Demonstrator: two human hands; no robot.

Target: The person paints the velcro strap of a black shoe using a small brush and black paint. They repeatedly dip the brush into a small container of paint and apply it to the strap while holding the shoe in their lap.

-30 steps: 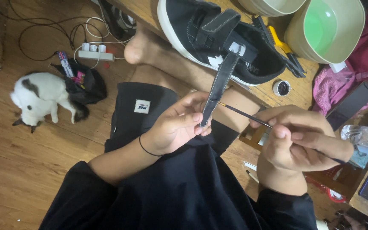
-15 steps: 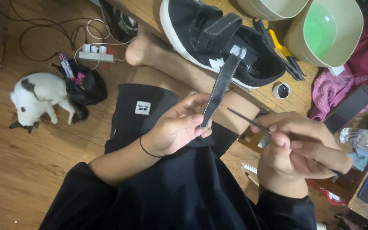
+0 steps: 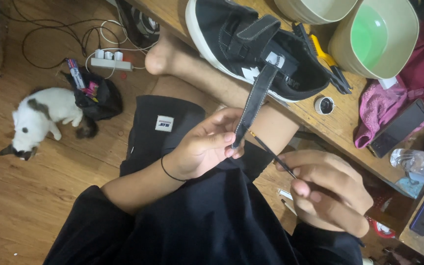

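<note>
Head view looks down on a black strap (image 3: 255,100) that hangs off the near side of a black shoe (image 3: 251,44) lying on the tabletop (image 3: 339,125) edge. Left hand (image 3: 204,145) pinches the strap's lower end between closed fingers. Right hand (image 3: 330,189) is curled shut around a thin brush (image 3: 271,151), its tip just beside the strap end. Beyond the shoe stand a green bowl (image 3: 374,37) and a small black-filled cap (image 3: 324,105); far left, a white cat (image 3: 40,120) lies on the wooden floor (image 3: 20,206)

We count one black shoe (image 3: 251,46) on the worktop (image 3: 339,125), two pale green bowls (image 3: 376,37) beside the shoe, one thin brush (image 3: 271,152) below it, one small open jar (image 3: 324,105), one water bottle (image 3: 418,163), one cat (image 3: 40,120) far left of the shoe
</note>
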